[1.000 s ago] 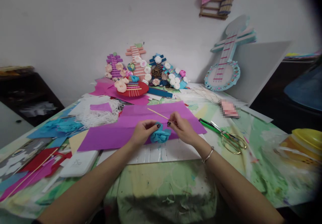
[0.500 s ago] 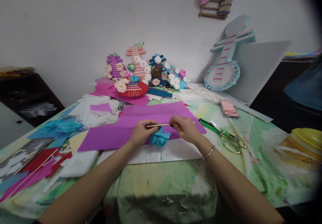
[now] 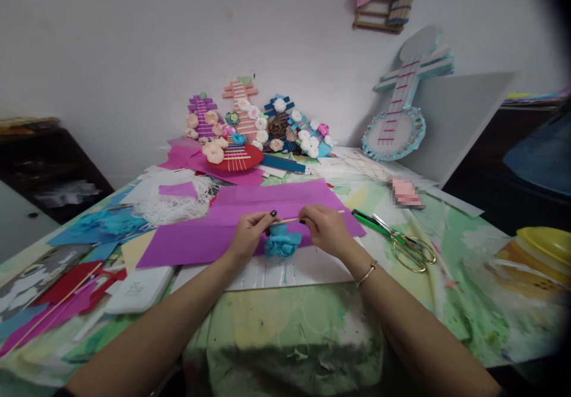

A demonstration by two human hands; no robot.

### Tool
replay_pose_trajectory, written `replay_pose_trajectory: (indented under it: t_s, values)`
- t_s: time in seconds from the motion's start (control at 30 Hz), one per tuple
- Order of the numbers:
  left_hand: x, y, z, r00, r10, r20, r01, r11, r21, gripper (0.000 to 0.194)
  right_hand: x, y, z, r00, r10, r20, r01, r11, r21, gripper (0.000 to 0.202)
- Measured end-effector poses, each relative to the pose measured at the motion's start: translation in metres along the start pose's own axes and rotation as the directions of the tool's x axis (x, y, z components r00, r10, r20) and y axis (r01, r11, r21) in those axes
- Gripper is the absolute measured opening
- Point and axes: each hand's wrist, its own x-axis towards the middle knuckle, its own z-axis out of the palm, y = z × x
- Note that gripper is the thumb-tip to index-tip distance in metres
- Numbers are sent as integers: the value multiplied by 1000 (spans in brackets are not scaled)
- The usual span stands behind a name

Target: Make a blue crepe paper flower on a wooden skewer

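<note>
A thin wooden stick [image 3: 288, 220] runs level between my two hands, its far end sticking out past the right one. My left hand [image 3: 250, 233] is closed in a pinch at the stick's left end, thumb uppermost. My right hand [image 3: 326, 226] has its fingers curled round the stick farther along. Just below the stick hangs a crumpled blue paper flower [image 3: 282, 245], close to my left fingertips; how it is fastened or held is hidden. Purple paper [image 3: 191, 242] lies under both hands, over a white board [image 3: 263, 277].
Gold-handled scissors [image 3: 413, 254] and a green-handled cutter [image 3: 375, 223] lie to the right, before a yellow-lidded tub [image 3: 544, 248]. White shredded paper [image 3: 178, 204], a white box [image 3: 140, 290] and coloured scraps lie left. Flower-decorated paper instruments [image 3: 241, 123] stand against the wall.
My left thumb has lifted above the stick from beside the flower. The right hand has shifted slightly left, and the flower has moved a little up and left.
</note>
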Motion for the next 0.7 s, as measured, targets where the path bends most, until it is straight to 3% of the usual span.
replay_pose_trajectory:
  t_s: [0.43,0.7]
  values:
    - [0,8,3,997,-21,-71,21,1000,2,11,-1,-7,4,992,-41,-123,40,999,-14,18]
    - [-4,8,2,999,21,-49,-17,997,80,16,0,-6,3,990,-63,-129,69,997,45,18]
